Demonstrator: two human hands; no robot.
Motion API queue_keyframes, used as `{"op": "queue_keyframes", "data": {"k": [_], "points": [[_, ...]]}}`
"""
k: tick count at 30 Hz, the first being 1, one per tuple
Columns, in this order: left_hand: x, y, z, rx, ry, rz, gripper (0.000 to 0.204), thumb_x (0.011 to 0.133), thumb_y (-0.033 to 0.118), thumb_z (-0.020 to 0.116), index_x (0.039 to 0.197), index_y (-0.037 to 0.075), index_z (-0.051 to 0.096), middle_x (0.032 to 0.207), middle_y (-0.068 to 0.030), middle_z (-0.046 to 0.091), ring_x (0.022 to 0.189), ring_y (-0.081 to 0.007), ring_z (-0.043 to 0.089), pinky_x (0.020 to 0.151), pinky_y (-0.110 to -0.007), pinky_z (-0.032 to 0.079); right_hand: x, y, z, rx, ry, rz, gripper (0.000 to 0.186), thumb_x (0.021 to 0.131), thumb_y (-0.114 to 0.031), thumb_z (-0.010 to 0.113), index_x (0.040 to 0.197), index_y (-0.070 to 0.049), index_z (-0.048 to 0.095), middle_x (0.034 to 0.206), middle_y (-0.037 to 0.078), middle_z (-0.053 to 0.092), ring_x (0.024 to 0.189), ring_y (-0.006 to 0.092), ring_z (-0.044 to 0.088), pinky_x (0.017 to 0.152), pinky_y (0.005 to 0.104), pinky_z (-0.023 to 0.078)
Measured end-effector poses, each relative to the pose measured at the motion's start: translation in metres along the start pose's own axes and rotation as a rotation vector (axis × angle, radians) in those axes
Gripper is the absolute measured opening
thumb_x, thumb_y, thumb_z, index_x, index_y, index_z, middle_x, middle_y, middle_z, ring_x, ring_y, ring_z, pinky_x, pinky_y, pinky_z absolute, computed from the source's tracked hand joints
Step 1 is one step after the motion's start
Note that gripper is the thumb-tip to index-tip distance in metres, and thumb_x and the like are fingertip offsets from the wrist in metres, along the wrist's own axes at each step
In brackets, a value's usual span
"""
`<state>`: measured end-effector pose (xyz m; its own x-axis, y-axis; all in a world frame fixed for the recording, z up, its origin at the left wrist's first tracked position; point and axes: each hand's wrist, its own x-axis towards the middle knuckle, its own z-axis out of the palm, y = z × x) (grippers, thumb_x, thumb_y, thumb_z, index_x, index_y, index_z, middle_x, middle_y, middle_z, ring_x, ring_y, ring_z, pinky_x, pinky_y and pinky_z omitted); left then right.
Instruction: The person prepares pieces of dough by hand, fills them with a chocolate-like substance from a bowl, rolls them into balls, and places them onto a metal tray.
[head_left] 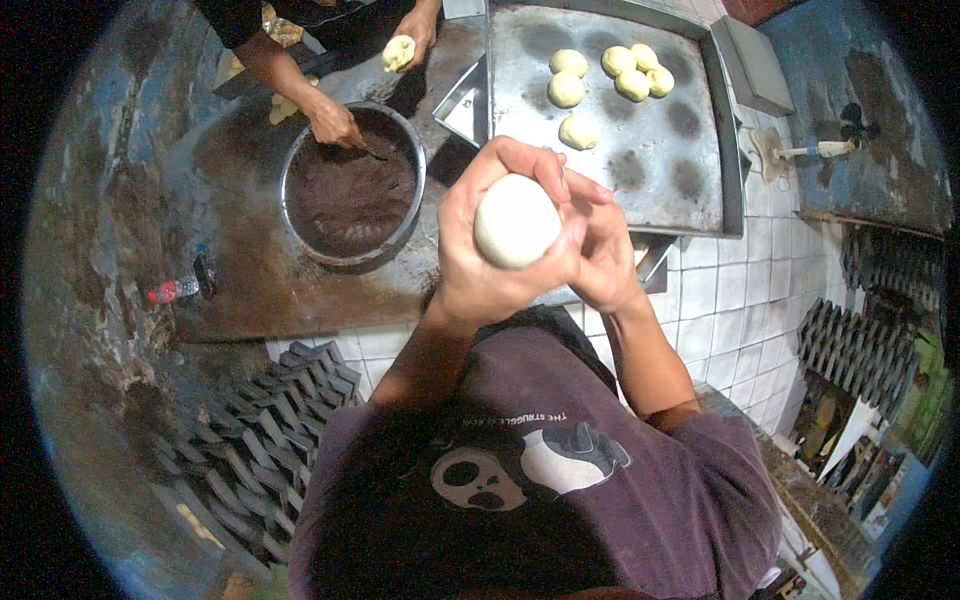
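A smooth, pale ball of dough (518, 222) sits in my left hand (470, 250), whose fingers and thumb curl round it in front of my body. My right hand (605, 255) presses against its right side, fingers bent and partly hidden behind the left hand and dough. Beyond my hands, a metal tray (660, 215) carries several yellowish dough balls (567, 90), some grouped in touching clusters. To the left is a round metal bowl (420, 175) of thick dark brown filling (340, 200).
A co-worker's one hand (335, 125) dips into the bowl; the other (420, 35) holds yellow dough (398, 52). All this is on a stained metal table (230, 300). A red-capped bottle (175, 290) lies left. Stacks of dark metal pieces (255, 450) flank me over white floor tiles (720, 300).
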<state>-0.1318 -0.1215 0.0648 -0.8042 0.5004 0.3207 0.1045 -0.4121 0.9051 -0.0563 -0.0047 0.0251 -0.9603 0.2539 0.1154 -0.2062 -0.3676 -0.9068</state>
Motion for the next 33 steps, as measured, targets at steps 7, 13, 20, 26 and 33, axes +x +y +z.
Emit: {"op": "queue_keyframes", "data": {"k": [7, 13, 20, 26, 33], "points": [[-0.014, -0.031, -0.005, -0.175, 0.08, -0.132, 0.046, 0.081, -0.005, 0.073, 0.12, 0.003, 0.05, 0.095, -0.0031, 0.065, 0.093, -0.0079, 0.064, 0.081, -0.023, 0.049, 0.023, -0.028, -0.041, -0.6, -0.408, 0.086, 0.029, 0.086, -0.013, 0.08, 0.111, 0.0, 0.075, 0.093, 0.011, 0.077, 0.082, 0.022, 0.075, 0.082, 0.0327, 0.058], [0.004, -0.089, -0.027, 0.517, 0.036, -0.194, 0.057, 0.078, 0.004, 0.082, 0.124, 0.006, 0.049, 0.093, -0.0155, 0.07, 0.091, -0.0261, 0.075, 0.073, -0.037, 0.056, 0.06, -0.03, -0.043, -0.779, -0.264, -0.039, 0.04, 0.08, -0.02, 0.087, 0.114, -0.002, 0.075, 0.1, 0.013, 0.075, 0.091, 0.0244, 0.075, 0.083, 0.0354, 0.06], [0.006, -0.121, -0.039, 0.709, -0.069, -0.364, 0.089, 0.077, 0.016, 0.085, 0.147, 0.013, 0.032, 0.111, -0.0275, 0.07, 0.103, -0.0465, 0.07, 0.085, -0.052, 0.056, 0.098, 0.016, -0.108, -0.818, -0.387, 0.375, 0.044, 0.083, -0.015, 0.083, 0.124, -0.004, 0.072, 0.113, 0.005, 0.073, 0.107, 0.0139, 0.067, 0.091, 0.0348, 0.058], [-0.037, -0.091, -0.093, 0.454, 0.32, -0.346, 0.094, 0.079, -0.001, 0.084, 0.149, 0.009, 0.023, 0.142, -0.0132, 0.056, 0.055, -0.0007, 0.044, 0.049, -0.019, 0.038, 0.099, 0.07, -0.121, -1.545, -1.001, -0.028, 0.072, 0.095, -0.035, 0.067, 0.151, 0.002, 0.042, 0.164, 0.021, 0.033, 0.149, 0.0365, 0.037, 0.119, 0.0462, 0.038], [-0.094, -0.09, -0.114, 0.492, 0.447, -0.379, 0.093, 0.077, -0.007, 0.081, 0.148, 0.009, 0.022, 0.141, -0.0165, 0.057, 0.055, 0.0012, 0.041, 0.05, -0.016, 0.035, 0.086, 0.101, -0.123, -1.542, -1.017, -0.166, 0.085, 0.102, -0.053, 0.052, 0.159, 0.005, 0.025, 0.168, 0.025, 0.021, 0.158, 0.037, 0.018, 0.129, 0.0461, 0.018]]}}
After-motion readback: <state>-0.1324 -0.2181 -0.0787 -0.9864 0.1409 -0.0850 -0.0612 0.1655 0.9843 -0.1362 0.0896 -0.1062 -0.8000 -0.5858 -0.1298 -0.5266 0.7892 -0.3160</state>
